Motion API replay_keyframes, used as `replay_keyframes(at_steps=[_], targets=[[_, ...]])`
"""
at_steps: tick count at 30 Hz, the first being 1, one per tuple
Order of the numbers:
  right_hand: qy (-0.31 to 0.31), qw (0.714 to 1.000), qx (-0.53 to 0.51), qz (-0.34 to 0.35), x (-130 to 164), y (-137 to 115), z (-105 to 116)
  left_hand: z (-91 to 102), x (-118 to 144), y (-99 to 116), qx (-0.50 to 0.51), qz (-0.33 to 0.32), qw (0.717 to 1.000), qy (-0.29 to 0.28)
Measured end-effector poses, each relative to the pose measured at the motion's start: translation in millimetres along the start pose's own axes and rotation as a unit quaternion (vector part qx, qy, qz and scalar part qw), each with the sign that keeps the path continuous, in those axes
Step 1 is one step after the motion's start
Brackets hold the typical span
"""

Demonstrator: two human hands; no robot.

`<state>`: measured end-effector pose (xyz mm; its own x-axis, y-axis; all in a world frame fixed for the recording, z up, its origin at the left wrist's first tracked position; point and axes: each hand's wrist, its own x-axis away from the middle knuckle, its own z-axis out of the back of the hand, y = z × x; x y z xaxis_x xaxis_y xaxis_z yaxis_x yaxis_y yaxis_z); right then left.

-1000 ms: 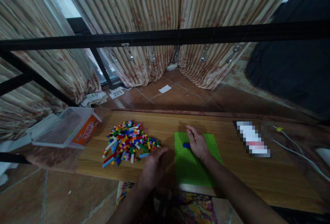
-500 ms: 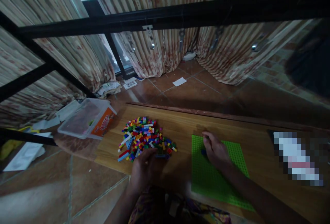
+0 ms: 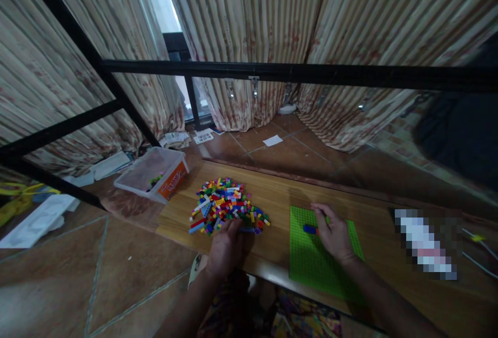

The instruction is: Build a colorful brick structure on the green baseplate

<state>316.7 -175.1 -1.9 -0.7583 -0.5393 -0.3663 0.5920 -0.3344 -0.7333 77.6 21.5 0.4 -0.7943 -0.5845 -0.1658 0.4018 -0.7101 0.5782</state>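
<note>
My left hand (image 3: 226, 247) reaches to the near edge of a heap of small mixed-colour toy building bricks (image 3: 223, 200). Its fingers are drawn together and pointing down among the bricks; anything between them is hidden. Over the upper part of a green studded baseplate (image 3: 311, 262) is my right hand (image 3: 333, 234), its thumb and forefinger stretched out and slightly apart. No brick shows between those two fingers. A blue brick (image 3: 310, 229) lies on the baseplate just left of this hand, with a small orange-red bit beside it, partly covered by the hand.
The wooden board (image 3: 272, 255) carries the heap and the baseplate. Left of it stands a clear plastic box (image 3: 136, 185) with an orange label and a few bricks inside. A blurred-out object (image 3: 424, 244) lies at the right. A black metal rail (image 3: 272, 71) crosses in front of the curtains.
The camera view has tilted up and shifted, so the rail sits lower. My right hand has moved slightly, uncovering more of the blue brick. My left hand stays at the heap's near edge.
</note>
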Motion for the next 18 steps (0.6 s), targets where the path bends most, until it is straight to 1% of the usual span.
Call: replay_keyframes(at_steps=[2, 3, 7, 10, 13, 18], targets=[[-0.005, 0.999, 0.004, 0.047, 10.9, -19.1, -6.5, -2.6, -1.0, -0.7, -0.007, -0.01, 1.0, 0.012], [-0.013, 0.998, 0.001, 0.059, 18.4, -29.9, -13.3, -3.8, -1.1, -1.2, -0.008, -0.013, 1.0, 0.018], [-0.113, 0.985, 0.026, 0.125, 49.0, -71.5, -56.1, -6.0, 0.0, -4.1, 0.005, -0.02, 0.999, 0.035], [-0.145, 0.979, 0.06, 0.132, 58.0, -93.6, -85.5, -5.2, 2.0, -8.1, 0.027, -0.043, 0.998, 0.045], [-0.168, 0.971, 0.104, 0.132, 53.1, -105.2, -100.9, -4.1, 3.6, -13.0, 0.046, -0.067, 0.995, 0.054], [-0.194, 0.958, 0.158, 0.137, 42.3, -110.3, -107.9, -3.4, 2.3, -19.4, 0.054, -0.088, 0.993, 0.055]])
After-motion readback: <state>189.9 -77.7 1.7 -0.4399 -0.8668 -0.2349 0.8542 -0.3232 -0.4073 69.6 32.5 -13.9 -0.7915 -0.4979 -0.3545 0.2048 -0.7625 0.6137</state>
